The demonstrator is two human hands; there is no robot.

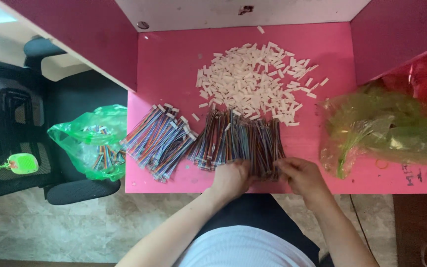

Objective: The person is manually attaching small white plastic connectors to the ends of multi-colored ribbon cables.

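On the pink table [174, 64] lies a spread of multicoloured ribbon wires [240, 141] near the front edge. My left hand [231, 179] rests on the near ends of these wires, fingers curled on them. My right hand [300, 175] touches the right end of the same spread, fingers bent over the wire ends. To the left lies a second pile of ribbon wires with white connectors fitted [159, 138]. A heap of small white plastic connectors [255, 81] sits behind the wires at the table's middle.
A green plastic bag [92, 141] with more wires rests on a black office chair [11, 123] left of the table. A crumpled yellow-green plastic bag [386, 131] lies at the table's right. Dark red panels wall both sides.
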